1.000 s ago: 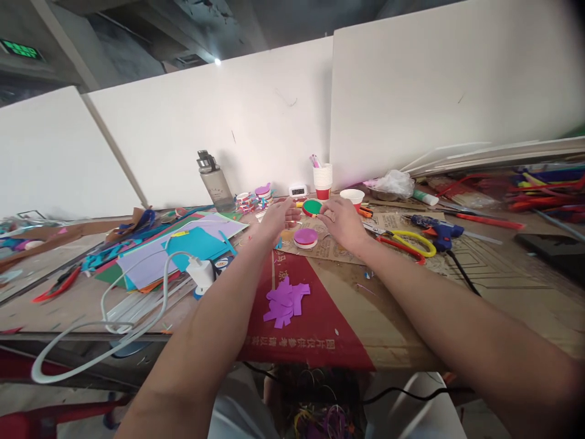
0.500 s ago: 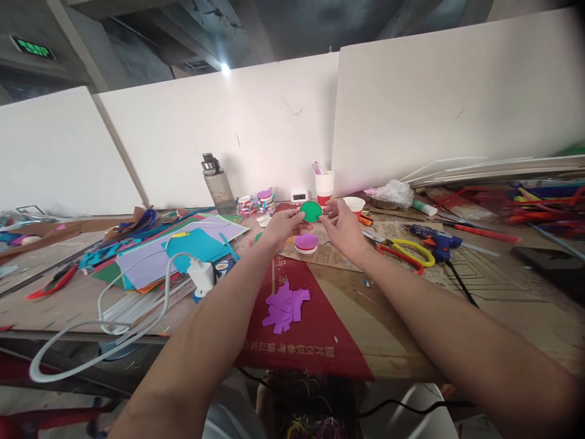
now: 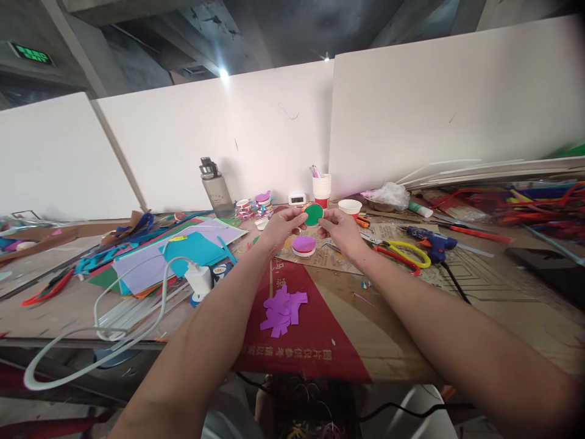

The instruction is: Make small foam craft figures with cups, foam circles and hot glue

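Between my two hands a green round disc (image 3: 314, 214), with a paler edge showing at its upper left, is held up above the table. My left hand (image 3: 287, 227) pinches its left side with thumb and fingers. At the right edge, my right hand (image 3: 340, 228) also has its thumb and fingertips closed on the disc. Just below stands a low white round piece with a purple top (image 3: 304, 245), touched by neither hand. Nearer to me, purple paper cutouts (image 3: 283, 311) lie in a loose pile on the red printed part of the board.
Scissors (image 3: 406, 253) and a blue glue gun (image 3: 434, 242) lie to the right. At the back are stacked paper cups (image 3: 322, 189), a small clock (image 3: 297, 199) and a bottle (image 3: 216, 189). Coloured sheets (image 3: 192, 253) and a white charger (image 3: 199, 277) with its cable occupy the left.
My right hand has closed in on the green disc and now grips its right edge. The disc has tilted slightly, and the whole view has shifted a little.
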Action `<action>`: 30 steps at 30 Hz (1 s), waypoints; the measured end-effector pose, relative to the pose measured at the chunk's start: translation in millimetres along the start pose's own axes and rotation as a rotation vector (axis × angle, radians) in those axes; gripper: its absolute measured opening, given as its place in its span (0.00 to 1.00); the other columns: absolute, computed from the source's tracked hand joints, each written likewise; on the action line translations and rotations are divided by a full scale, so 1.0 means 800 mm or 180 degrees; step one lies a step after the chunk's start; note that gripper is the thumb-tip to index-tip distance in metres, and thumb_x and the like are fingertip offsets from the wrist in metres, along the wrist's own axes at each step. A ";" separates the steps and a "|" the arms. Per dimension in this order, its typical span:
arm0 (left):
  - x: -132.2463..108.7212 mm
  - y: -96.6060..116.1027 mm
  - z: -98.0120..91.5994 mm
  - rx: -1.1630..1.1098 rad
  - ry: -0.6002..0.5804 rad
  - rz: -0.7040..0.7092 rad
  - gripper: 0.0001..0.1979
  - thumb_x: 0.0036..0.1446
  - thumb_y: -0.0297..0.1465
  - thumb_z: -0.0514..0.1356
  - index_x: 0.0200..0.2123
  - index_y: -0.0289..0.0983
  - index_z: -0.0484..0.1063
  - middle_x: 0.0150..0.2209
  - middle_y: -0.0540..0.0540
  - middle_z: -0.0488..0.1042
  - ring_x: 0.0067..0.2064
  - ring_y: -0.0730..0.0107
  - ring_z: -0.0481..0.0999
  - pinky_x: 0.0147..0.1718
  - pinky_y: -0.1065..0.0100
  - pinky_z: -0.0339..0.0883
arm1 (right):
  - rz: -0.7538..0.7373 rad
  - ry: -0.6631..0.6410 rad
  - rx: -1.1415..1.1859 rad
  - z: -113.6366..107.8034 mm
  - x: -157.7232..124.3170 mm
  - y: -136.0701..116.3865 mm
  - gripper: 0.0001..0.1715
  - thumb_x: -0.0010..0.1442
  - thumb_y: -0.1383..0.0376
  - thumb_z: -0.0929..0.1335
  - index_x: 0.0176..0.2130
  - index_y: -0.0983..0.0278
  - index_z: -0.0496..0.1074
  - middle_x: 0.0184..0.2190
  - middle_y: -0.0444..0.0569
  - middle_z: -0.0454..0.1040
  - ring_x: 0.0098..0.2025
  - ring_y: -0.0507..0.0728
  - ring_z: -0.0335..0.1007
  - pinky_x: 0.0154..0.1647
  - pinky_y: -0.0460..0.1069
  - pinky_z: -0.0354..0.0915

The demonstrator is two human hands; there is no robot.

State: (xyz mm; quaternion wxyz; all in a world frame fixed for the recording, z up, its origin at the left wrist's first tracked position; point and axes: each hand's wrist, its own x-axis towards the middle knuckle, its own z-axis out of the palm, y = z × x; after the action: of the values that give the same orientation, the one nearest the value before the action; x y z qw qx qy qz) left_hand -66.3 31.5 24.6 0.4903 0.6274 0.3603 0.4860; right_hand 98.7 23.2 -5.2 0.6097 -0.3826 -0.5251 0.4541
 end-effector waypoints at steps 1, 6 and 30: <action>0.000 0.000 0.000 -0.0017 -0.0031 0.0013 0.23 0.39 0.47 0.72 0.31 0.35 0.77 0.24 0.50 0.71 0.26 0.76 0.67 0.26 0.72 0.57 | 0.0047 -0.0008 0.0042 0.001 -0.001 -0.002 0.11 0.50 0.63 0.73 0.32 0.63 0.69 0.23 0.39 0.71 0.21 0.49 0.68 0.24 0.46 0.67; -0.003 0.003 0.001 -0.0106 -0.0100 0.0006 0.23 0.40 0.47 0.71 0.33 0.36 0.77 0.27 0.50 0.73 0.29 0.76 0.67 0.28 0.73 0.59 | 0.0296 -0.0069 0.0215 0.004 -0.004 -0.007 0.08 0.50 0.66 0.73 0.30 0.64 0.70 0.22 0.40 0.72 0.21 0.49 0.68 0.24 0.45 0.69; -0.011 -0.021 0.022 0.1298 -0.0268 0.0878 0.33 0.43 0.38 0.72 0.55 0.40 0.73 0.54 0.39 0.74 0.54 0.51 0.71 0.53 0.53 0.64 | 0.0455 -0.0482 0.0188 0.006 -0.011 0.009 0.08 0.58 0.60 0.66 0.35 0.61 0.73 0.31 0.51 0.80 0.31 0.59 0.78 0.36 0.58 0.75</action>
State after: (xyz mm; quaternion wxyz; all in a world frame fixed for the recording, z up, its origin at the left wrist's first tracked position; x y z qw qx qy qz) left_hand -51.2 23.2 5.5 0.2972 0.7762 0.3411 0.4391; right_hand 92.6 16.9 -14.0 0.5454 -0.3655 -0.5274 0.5393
